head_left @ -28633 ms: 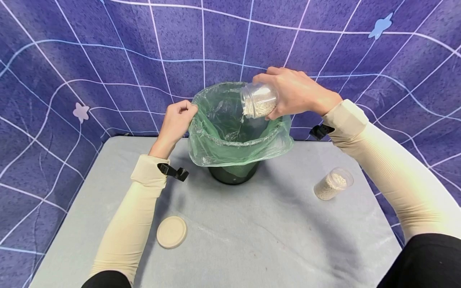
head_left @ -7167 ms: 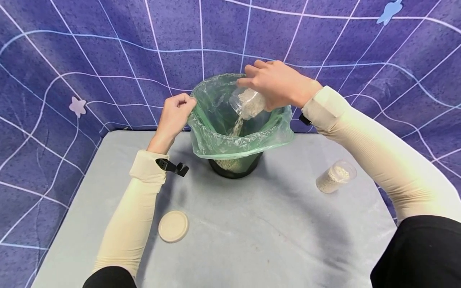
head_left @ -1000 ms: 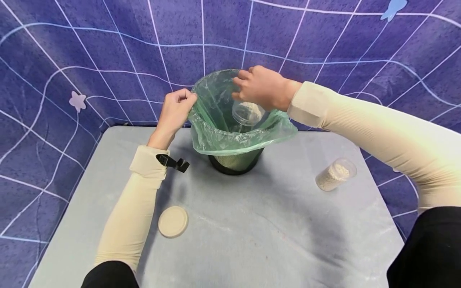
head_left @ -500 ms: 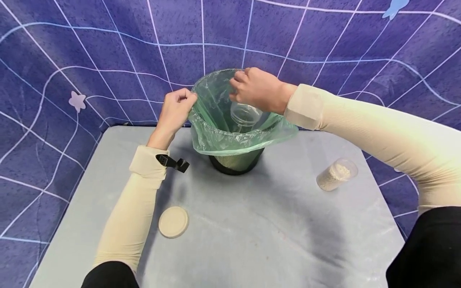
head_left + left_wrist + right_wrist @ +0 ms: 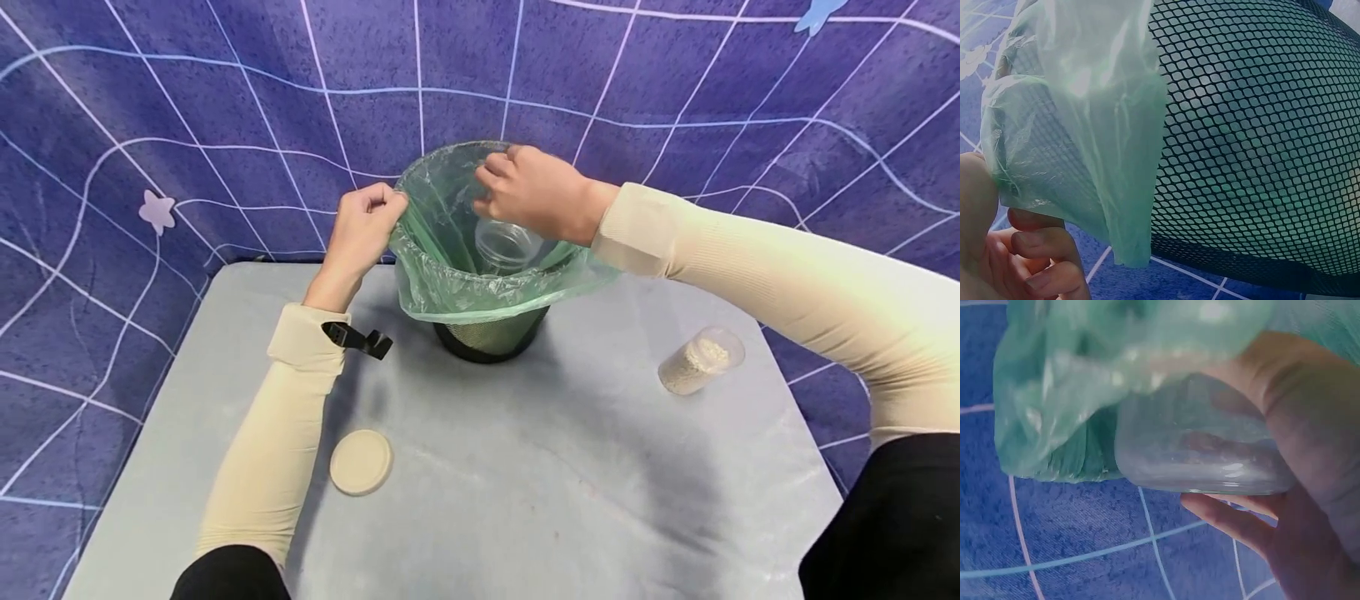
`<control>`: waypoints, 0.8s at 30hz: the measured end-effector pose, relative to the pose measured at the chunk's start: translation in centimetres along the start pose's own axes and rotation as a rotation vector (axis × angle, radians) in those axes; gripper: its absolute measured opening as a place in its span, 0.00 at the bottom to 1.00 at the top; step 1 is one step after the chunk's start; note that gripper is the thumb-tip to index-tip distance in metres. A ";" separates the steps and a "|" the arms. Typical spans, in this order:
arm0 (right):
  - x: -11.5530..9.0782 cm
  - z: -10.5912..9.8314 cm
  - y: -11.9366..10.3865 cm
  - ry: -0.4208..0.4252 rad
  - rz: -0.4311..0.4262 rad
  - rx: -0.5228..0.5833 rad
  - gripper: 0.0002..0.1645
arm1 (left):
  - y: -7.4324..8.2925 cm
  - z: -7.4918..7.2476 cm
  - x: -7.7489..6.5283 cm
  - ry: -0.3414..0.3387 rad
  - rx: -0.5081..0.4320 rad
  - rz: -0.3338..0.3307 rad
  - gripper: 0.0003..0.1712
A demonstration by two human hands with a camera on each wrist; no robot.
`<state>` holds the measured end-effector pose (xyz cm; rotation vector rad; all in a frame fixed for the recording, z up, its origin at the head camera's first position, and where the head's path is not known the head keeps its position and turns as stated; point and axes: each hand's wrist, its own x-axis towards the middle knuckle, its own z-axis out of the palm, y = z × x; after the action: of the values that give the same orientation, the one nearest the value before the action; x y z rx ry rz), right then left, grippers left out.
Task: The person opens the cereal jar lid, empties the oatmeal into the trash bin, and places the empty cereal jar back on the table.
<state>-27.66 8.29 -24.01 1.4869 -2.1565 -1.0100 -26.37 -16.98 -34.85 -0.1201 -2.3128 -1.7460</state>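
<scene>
A green plastic bag point(image 5: 480, 302) lines a dark mesh wastebasket point(image 5: 491, 337), its edge folded over the rim. My left hand point(image 5: 360, 233) pinches the bag at the rim's left side; the left wrist view shows thumb and curled fingers at the film point(image 5: 1041, 144). Over the basket's opening, my right hand point(image 5: 534, 193) grips a clear jar point(image 5: 507, 243), tipped mouth down into the bag. No grains show inside that jar point(image 5: 1191, 444) in the right wrist view, where fingers and thumb wrap round it. The bottom of the bag is hidden.
A second clear jar point(image 5: 693, 364), partly filled with pale grains, stands uncapped at the table's right side. A round cream lid point(image 5: 362, 462) lies at the front left of the grey table point(image 5: 525, 500). A blue gridded curtain point(image 5: 300, 100) hangs behind the wastebasket.
The grains in the right hand's jar have poured out into the bag; a few still showed one second ago. That hand tipped the jar further down and shifted slightly left. The left hand kept its pinch.
</scene>
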 end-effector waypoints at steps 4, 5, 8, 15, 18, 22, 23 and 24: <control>-0.1 0.3 0.3 0.022 -0.002 0.040 0.26 | 0.0 0.1 0.0 -0.002 -0.010 -0.008 0.17; -0.1 0.3 0.4 0.016 -0.003 0.048 0.28 | 0.0 0.1 0.0 -0.002 -0.010 -0.007 0.17; -0.3 0.4 0.6 0.033 -0.014 0.066 0.30 | 0.1 0.2 -0.1 -0.008 -0.012 -0.007 0.17; -0.6 0.8 0.7 0.003 -0.033 0.115 0.32 | 0.1 0.2 -0.1 -0.004 -0.009 -0.009 0.17; -0.8 0.9 0.8 0.000 -0.014 0.121 0.31 | 0.1 0.2 -0.1 -0.007 -0.010 -0.009 0.17; -0.9 0.7 1.1 0.010 -0.001 0.113 0.33 | 0.2 0.2 0.0 -0.008 -0.010 -0.010 0.17; -0.9 0.7 1.1 0.010 -0.003 0.115 0.33 | 0.2 0.2 0.0 -0.008 -0.009 -0.012 0.17; -0.9 0.6 1.1 0.007 -0.008 0.117 0.34 | 0.1 0.2 0.1 -0.009 -0.009 -0.013 0.17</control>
<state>-28.42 9.54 -23.56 1.5498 -2.2407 -0.8936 -26.43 -16.77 -34.76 -0.1154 -2.3172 -1.7658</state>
